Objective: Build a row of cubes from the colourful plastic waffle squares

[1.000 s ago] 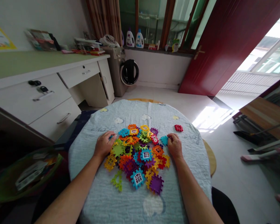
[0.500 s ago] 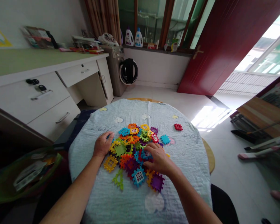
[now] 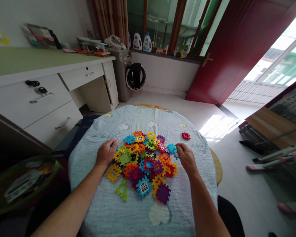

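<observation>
Blocks (image 3: pixel 142 162), flat and in many colours, lie in a messy heap on the pale blue cloth (image 3: pixel 101 204). The right hand (image 3: pixel 186 158) is at the heap's right side. It pinches a blue window block (image 3: pixel 177 154) by its edge, close to a plain blue block (image 3: pixel 171 148). The left hand (image 3: pixel 105 153) is at the left side, fingers curled. I cannot tell if it holds anything. A red block (image 3: pixel 185 136) lies alone, farther back.
</observation>
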Motion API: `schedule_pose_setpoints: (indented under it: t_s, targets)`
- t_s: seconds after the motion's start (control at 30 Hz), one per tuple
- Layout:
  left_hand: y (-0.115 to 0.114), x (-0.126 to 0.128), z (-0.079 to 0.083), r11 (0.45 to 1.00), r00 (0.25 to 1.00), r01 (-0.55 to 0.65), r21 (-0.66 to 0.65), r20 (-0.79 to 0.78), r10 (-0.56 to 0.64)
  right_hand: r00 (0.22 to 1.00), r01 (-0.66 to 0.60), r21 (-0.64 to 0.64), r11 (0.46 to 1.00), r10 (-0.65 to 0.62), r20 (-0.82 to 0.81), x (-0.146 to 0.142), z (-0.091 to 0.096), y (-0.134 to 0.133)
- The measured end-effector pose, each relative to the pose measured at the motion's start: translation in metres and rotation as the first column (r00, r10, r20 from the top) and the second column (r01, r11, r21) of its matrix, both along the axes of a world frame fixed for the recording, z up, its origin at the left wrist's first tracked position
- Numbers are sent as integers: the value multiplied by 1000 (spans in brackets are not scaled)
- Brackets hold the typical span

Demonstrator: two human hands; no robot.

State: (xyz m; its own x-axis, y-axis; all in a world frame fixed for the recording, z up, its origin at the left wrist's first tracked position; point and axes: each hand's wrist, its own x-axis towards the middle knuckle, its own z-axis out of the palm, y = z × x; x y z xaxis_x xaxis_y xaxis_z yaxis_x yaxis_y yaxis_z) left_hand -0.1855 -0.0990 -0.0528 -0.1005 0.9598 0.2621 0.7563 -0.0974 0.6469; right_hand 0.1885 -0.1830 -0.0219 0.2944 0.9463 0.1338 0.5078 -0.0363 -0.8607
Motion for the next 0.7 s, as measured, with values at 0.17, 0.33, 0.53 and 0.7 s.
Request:
schedule_pose_setpoints:
  t_s: [0.17, 0.33, 0.53, 0.7]
  targets:
    - [2, -1, -3, 1000, 1000, 7, 26, -10, -6, 967, 64, -62, 996, -46, 250, 30, -26, -9]
    - [4, -2, -4, 1000, 1000, 1, 31, -16, 0, 883, 107, 41, 993, -114, 455, 37, -36, -18]
    - [2, -1, -2, 1000, 1000, -8, 13, -20, 8, 807, 152, -125, 980, -50, 588, 30, -37, -24]
    - [2, -1, 1, 1000, 999, -12, -1, -31, 12, 818, 186, -97, 978, -99, 567, 23, -25, -8]
